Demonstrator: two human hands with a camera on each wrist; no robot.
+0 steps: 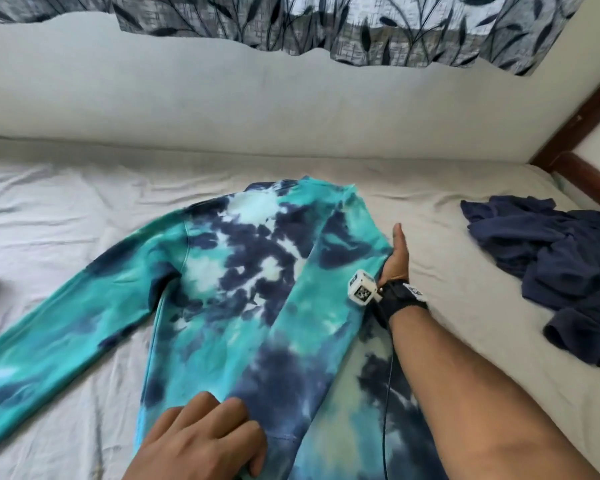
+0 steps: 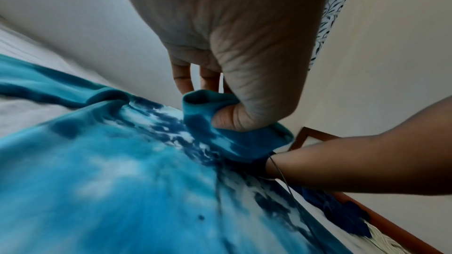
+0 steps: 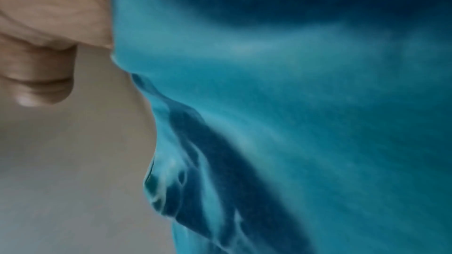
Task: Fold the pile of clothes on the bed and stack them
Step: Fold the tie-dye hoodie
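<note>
Tie-dye sweatshirt — teal, navy, white — one sleeve folded across.

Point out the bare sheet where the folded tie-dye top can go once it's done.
Bare bed sheet lies between the tie-dye sweatshirt and the heap of navy clothes. More lies left of the sweatshirt, beyond its spread sleeve, up to the grey bolster. The middle is taken by the sweatshirt and both hands.
</note>
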